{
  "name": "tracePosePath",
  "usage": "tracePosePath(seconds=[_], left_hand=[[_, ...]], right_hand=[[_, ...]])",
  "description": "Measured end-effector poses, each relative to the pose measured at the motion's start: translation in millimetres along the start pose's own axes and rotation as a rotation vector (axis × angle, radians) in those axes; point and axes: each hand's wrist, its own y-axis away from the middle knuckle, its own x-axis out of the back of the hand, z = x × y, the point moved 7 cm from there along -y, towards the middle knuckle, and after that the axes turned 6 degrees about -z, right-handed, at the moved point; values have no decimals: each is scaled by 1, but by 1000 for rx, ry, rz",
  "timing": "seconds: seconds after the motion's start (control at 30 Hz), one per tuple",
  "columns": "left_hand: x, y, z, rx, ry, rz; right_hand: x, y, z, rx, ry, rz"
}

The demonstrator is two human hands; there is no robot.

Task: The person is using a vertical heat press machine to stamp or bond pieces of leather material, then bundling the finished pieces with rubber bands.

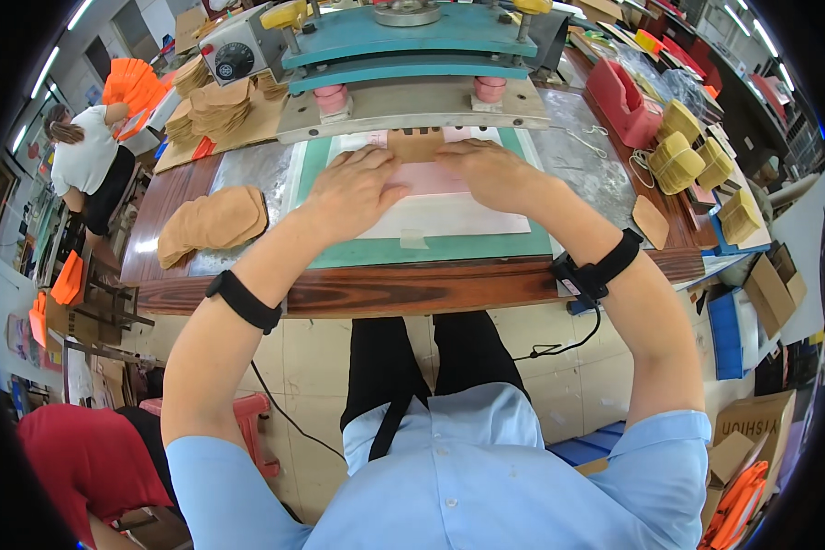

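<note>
Beneath the raised plates of a blue-green press (pixel 412 41) lies a tan piece (pixel 416 147), perhaps leather, with dark slots along its far edge. It rests on a pink-and-white sheet (pixel 445 218) over a green mat (pixel 339 255). My left hand (pixel 356 185) is open, fingers stretched flat beside the piece's left edge and thumb apart. From the other side, my right hand (pixel 493 172) reaches in with extended fingers, its fingertips at the piece's right edge; its thumb is mostly hidden. Whether either fingertip touches the piece is hard to see.
Tan pieces lie in a fanned stack (pixel 213 225) at left, with more piles (pixel 218 108) behind. A single tan piece (pixel 651 222), a red bin (pixel 619 101) and yellowish bundles (pixel 676 163) are at right. A person (pixel 87 156) works at far left.
</note>
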Motion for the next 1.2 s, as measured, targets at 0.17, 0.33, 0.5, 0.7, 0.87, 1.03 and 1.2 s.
tracePosePath(seconds=[0.17, 0.33, 0.5, 0.7, 0.87, 1.03, 1.2], left_hand=[[2, -1, 1, 16, 47, -30], [1, -2, -1, 16, 68, -46], [0, -2, -2, 19, 96, -64], [-2, -2, -3, 46, 109, -97], [15, 14, 6, -10, 61, 56], [60, 91, 70, -14, 325, -97], [-21, 197, 140, 54, 1066, -854]], right_hand=[[-2, -2, 2, -50, -22, -18], [-2, -1, 4, 47, -3, 100], [-1, -2, 4, 24, -82, 54], [5, -3, 0, -52, -46, -39], [26, 22, -9, 63, -16, 189], [57, 114, -69, 189, -323, 81], [-32, 214, -109, 132, -1000, -675]])
